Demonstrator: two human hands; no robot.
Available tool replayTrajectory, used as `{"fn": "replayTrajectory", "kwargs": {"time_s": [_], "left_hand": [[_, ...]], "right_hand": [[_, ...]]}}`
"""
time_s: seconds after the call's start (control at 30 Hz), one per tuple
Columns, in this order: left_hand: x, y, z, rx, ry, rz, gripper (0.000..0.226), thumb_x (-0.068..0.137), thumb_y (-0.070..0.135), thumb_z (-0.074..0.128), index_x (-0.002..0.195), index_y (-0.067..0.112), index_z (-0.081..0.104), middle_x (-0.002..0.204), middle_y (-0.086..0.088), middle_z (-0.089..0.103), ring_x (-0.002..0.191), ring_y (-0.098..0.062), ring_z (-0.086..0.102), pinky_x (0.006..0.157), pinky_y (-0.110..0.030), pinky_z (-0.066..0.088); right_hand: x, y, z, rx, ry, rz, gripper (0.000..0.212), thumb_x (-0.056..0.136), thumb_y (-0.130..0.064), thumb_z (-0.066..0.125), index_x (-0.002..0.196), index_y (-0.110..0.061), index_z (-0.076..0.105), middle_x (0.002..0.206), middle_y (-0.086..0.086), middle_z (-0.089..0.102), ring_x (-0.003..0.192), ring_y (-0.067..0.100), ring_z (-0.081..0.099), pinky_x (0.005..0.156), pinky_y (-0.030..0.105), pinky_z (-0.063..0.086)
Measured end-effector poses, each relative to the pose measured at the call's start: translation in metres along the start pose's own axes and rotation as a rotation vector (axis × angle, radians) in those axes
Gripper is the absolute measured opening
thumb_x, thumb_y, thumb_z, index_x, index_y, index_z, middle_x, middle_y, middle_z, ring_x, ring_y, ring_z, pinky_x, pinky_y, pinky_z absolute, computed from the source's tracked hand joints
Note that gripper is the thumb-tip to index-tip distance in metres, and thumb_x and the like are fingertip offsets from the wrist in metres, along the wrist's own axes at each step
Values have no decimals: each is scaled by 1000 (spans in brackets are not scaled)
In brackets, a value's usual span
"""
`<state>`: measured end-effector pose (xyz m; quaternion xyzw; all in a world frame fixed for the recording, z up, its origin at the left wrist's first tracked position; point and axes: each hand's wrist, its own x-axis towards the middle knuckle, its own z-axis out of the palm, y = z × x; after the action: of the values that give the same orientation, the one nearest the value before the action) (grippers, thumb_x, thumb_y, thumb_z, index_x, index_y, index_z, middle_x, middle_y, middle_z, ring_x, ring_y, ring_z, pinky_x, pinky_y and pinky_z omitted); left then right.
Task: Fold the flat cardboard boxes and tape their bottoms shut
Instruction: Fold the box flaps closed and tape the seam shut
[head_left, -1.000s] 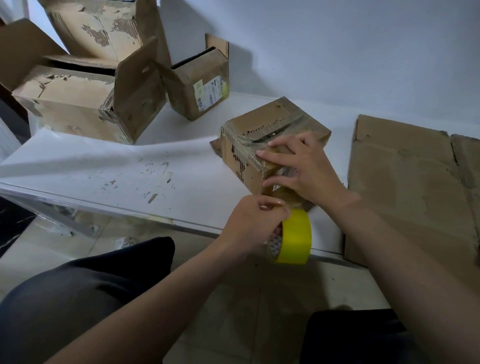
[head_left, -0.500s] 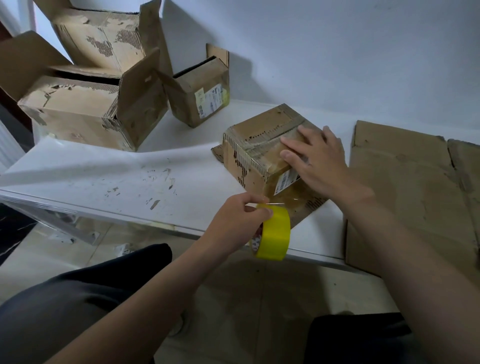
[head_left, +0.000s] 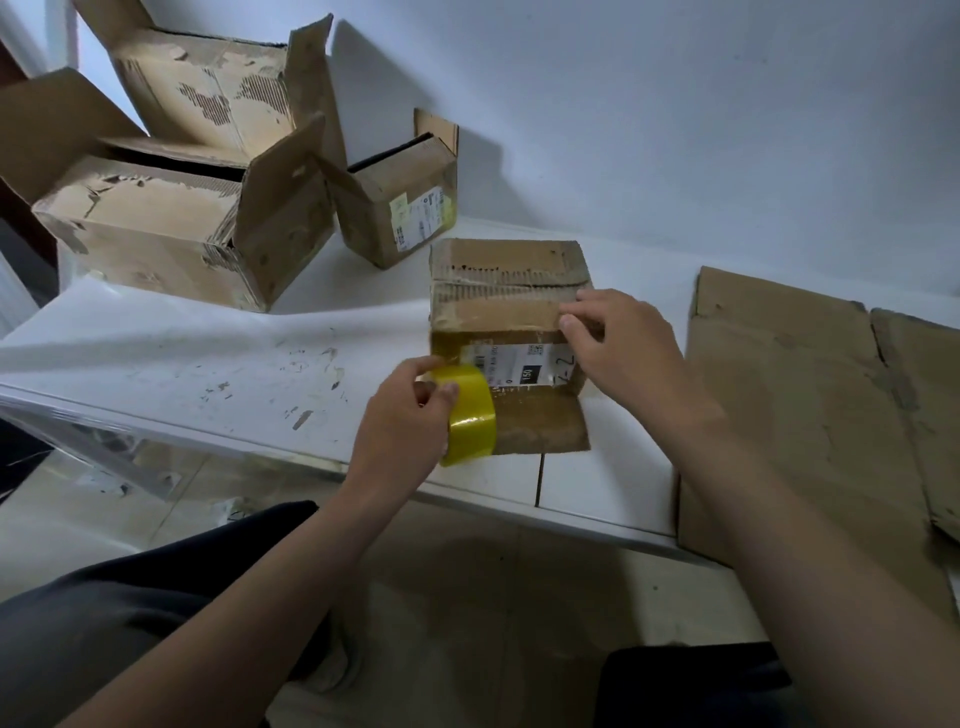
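A small cardboard box (head_left: 506, 291) stands on the white table (head_left: 182, 353), its closed bottom flaps up and a white label on the side facing me. A loose flap lies flat toward me at the table edge. My left hand (head_left: 402, 421) grips a yellow tape roll (head_left: 467, 415) against the box's lower left corner, where tape runs onto the near face. My right hand (head_left: 618, 343) rests on the box's upper right edge, fingertips pinching at the corner.
Two large open boxes (head_left: 171, 218) and a smaller open box (head_left: 400, 208) stand at the back left against the wall. Flat cardboard sheets (head_left: 795, 405) lie on the right, overhanging the table edge. My dark-clothed knees are below the table edge.
The box has been turned square to me, label side facing. My left hand brought the tape roll up to its lower left corner. My right hand shifted to the upper right edge.
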<state>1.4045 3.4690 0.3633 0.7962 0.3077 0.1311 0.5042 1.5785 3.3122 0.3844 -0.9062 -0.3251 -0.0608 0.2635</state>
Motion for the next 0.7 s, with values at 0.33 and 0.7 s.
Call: {"fn": "replayTrajectory", "kwargs": {"time_s": [0.33,0.7], "left_hand": [[-20,5,-13,263,147,174,44,97,42,61,139,30,55,125,4,67,98,-10,56,84,-32,50],[-12,12,-13,214,71,104,48,98,41,62,143,28,54,137,-1,63,121,-22,60,98,-47,54]], "right_hand": [[6,1,-3,450,133,48,27,93,-14,58,102,-33,74,101,-15,67,86,9,61,74,17,47],[38,0,34,395,-137,118,57,90,-10,57,143,-32,54,145,-8,52,130,13,47,106,25,38]]}}
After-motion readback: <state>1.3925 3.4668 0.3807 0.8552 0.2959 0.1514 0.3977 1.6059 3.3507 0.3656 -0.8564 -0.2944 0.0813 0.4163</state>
